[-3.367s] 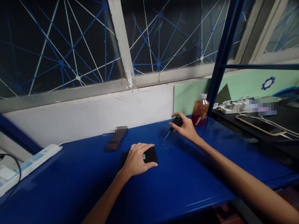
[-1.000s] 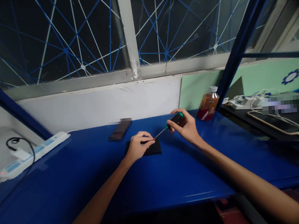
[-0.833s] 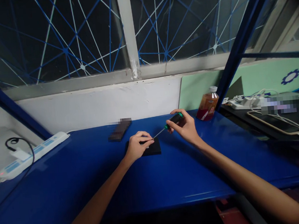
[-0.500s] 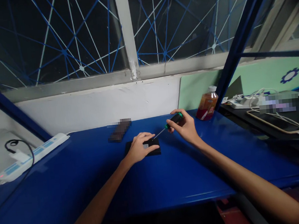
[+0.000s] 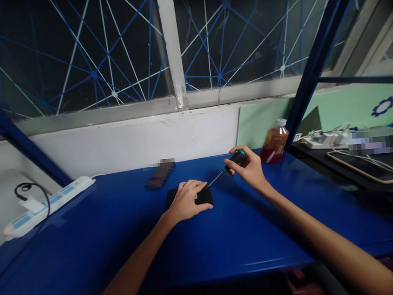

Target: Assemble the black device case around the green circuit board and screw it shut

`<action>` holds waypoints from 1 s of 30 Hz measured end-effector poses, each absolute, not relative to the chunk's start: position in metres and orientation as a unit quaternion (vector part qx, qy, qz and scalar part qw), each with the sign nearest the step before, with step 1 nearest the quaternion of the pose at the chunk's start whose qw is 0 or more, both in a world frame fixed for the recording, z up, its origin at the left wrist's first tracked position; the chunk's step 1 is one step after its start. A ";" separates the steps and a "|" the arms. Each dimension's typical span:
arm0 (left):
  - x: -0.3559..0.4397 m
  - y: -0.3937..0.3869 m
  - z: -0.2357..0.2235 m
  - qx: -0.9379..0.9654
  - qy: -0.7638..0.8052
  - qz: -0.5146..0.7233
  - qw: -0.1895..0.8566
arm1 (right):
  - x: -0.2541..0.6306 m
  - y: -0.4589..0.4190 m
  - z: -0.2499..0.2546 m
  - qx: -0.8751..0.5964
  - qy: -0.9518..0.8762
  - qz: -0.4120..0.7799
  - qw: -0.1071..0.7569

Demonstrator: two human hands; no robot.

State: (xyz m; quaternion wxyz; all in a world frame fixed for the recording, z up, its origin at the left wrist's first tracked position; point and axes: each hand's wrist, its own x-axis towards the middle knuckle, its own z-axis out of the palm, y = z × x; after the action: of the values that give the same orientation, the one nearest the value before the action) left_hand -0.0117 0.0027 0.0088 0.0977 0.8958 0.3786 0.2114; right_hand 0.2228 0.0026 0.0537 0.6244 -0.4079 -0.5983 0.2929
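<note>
A flat black device [image 5: 205, 197] lies on the blue table [image 5: 225, 237]. My left hand [image 5: 186, 202] lies over it with fingers spread flat, holding it down. My right hand [image 5: 250, 169] is closed round the black and green handle of a small screwdriver [image 5: 227, 167]. Its thin shaft slants down to the left, and the tip meets the device's top near my left fingertips.
A second dark flat object [image 5: 160, 174] lies behind the device. A white power strip [image 5: 46, 206] with a plugged cable sits at the left. A bottle of reddish liquid [image 5: 273, 141] stands by the blue post [image 5: 315, 54]. Cables and another power strip [image 5: 323, 140] crowd the black bench at right.
My left hand went from pinching near the screwdriver tip to lying flat on the black device. The screwdriver stays angled at the device; the view shifted slightly.
</note>
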 end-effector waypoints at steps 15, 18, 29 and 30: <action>-0.020 0.007 0.024 0.842 0.357 0.372 0.161 | 0.226 0.000 0.064 -0.376 -0.580 0.286 0.664; -0.023 0.009 0.028 0.818 0.334 0.435 0.172 | 0.226 -0.002 0.066 -0.357 -0.571 0.289 0.681; -0.024 0.009 0.031 0.804 0.331 0.462 0.178 | 0.220 -0.005 0.065 -0.346 -0.570 0.296 0.684; -0.023 0.008 0.031 0.804 0.331 0.460 0.179 | 0.219 -0.006 0.065 -0.347 -0.571 0.296 0.683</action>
State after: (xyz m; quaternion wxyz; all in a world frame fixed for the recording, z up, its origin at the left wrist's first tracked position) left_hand -0.0232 0.0084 0.0313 0.1786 0.8042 0.3312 0.4601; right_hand 0.2195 -0.0059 0.0653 0.6830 -0.3470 -0.5707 0.2956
